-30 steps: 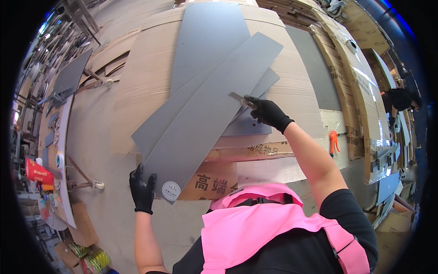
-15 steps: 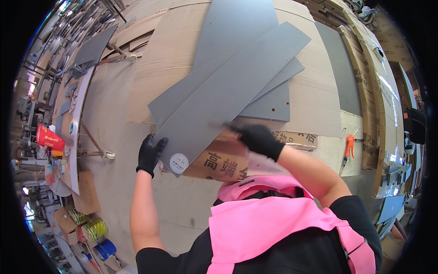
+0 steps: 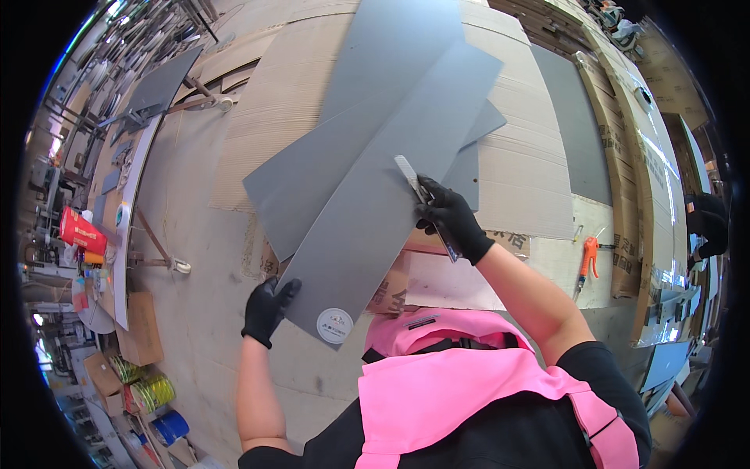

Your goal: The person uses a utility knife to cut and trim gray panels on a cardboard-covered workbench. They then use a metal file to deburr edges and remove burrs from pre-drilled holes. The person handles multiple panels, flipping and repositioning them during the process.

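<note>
My gloved left hand (image 3: 269, 309) grips the near left edge of a long grey panel (image 3: 383, 180), its thumb on the top face. A round white sticker (image 3: 334, 325) marks the panel's near corner. In my gloved right hand (image 3: 453, 219), closed above the panel's right side, is a slim flat file (image 3: 405, 170) with a pale end pointing up and left. The panel lies slantwise over another grey panel (image 3: 289, 180), which crosses beneath it. A wider grey board (image 3: 391, 47) lies under both at the far side.
Cardboard sheets (image 3: 523, 156) lie beneath the boards. An orange-handled air blow gun (image 3: 587, 258) is to the right, beside long cardboard-wrapped packs (image 3: 609, 156). At left stands a wheeled bench (image 3: 133, 211) with a red container (image 3: 82, 230). Yellow-green rolls (image 3: 152, 391) sit low at left.
The top panel has slid nearer and turned steeper, with my left hand moving along. My right hand, blurred at the panel's edge before, is now lifted with the file pointing away.
</note>
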`<state>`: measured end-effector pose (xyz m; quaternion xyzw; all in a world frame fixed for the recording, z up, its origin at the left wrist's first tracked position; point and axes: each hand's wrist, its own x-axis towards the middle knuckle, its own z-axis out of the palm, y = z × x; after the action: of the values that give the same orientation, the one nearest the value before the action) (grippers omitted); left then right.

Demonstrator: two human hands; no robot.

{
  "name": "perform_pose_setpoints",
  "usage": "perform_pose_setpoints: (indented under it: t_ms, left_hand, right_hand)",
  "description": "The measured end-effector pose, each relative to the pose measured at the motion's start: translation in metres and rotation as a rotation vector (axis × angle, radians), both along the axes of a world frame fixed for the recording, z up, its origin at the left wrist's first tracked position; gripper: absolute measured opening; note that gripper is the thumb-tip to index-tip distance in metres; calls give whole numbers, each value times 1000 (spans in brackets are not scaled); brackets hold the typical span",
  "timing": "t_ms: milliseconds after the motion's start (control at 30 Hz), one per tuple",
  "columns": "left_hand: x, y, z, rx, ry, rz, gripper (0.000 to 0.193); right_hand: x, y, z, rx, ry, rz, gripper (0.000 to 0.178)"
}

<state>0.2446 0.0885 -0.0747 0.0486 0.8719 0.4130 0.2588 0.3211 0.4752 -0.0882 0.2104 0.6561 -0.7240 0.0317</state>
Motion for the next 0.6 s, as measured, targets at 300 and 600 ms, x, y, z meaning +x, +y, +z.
perform_pose_setpoints:
  t_ms: [300,600]
  left_hand:
    - [68,134,-32,238,-188,-6,57]
    - [59,155,-58,281,-33,-11,60]
  right_hand:
    - [11,118,6,567,-31,361,55]
    - [88,95,19,943,132,636,61]
